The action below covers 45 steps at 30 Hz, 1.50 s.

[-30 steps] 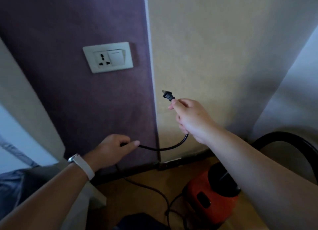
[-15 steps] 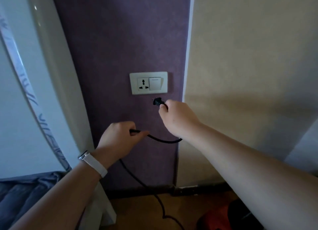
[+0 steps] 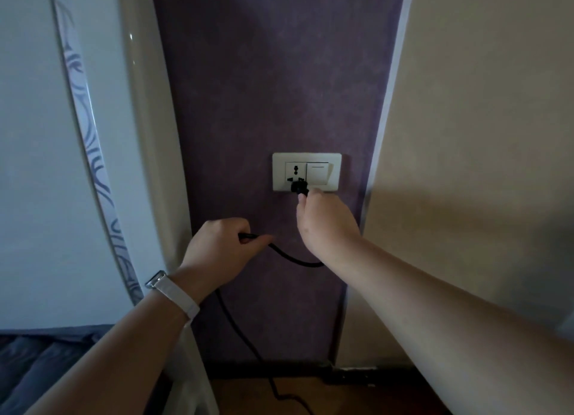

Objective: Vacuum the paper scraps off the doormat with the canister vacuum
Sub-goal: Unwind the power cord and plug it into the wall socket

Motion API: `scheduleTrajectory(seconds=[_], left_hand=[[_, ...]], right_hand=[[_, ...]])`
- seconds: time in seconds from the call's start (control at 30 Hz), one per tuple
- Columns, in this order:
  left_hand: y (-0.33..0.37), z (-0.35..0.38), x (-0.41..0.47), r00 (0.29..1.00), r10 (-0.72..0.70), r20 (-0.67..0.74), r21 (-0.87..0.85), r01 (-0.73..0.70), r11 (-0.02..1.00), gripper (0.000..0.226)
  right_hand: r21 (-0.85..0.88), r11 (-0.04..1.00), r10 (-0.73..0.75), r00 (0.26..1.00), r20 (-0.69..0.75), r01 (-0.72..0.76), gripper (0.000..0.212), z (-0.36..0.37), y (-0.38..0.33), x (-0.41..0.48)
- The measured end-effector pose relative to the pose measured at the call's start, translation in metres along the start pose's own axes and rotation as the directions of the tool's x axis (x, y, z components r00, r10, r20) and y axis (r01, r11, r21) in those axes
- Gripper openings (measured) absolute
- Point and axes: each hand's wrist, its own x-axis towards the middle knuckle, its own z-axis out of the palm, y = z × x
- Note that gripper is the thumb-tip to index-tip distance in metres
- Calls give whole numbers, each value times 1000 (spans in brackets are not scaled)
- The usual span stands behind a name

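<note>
Now R grip (image 3: 326, 222) pinches plug (image 3: 299, 187), L grip (image 3: 217, 250) cord (image 3: 292, 259)

The right hand (image 3: 326, 222) pinches a black plug (image 3: 299, 187) at the lower edge of a white wall outlet (image 3: 307, 171), which has a socket on its left half and a rocker switch on its right. The outlet sits on a purple wall panel (image 3: 264, 88) beside a beige wall (image 3: 481, 119). From under the right hand the black cord (image 3: 292, 259) sags across to the left hand (image 3: 217, 250), which grips it, then hangs down to the wooden floor (image 3: 248, 399). The left wrist wears a white band (image 3: 174, 293). A white patterned panel (image 3: 46, 166) stands at the left.
</note>
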Motion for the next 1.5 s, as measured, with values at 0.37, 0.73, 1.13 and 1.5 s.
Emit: scheduleTrajectory(seconds=[0.37, 0.73, 1.13, 1.5], left_hand=[[-2, 14, -2, 999, -1, 48, -75, 4, 997, 49], [-4, 24, -4, 996, -9, 88, -148, 22, 989, 48], [-14, 36, -7, 999, -39, 37, -214, 46, 976, 48], [-6, 41, -6, 991, -102, 89, -247, 121, 962, 46]], right_hand=[[-114, 992, -52, 999, 1, 52, 43, 0, -12, 9], [-58, 997, -52, 997, -62, 48, 39, 13, -6, 10], [26, 995, -93, 976, -197, 100, 46, 12, -1, 16], [121, 985, -100, 975, -198, 126, 45, 17, 4, 24]])
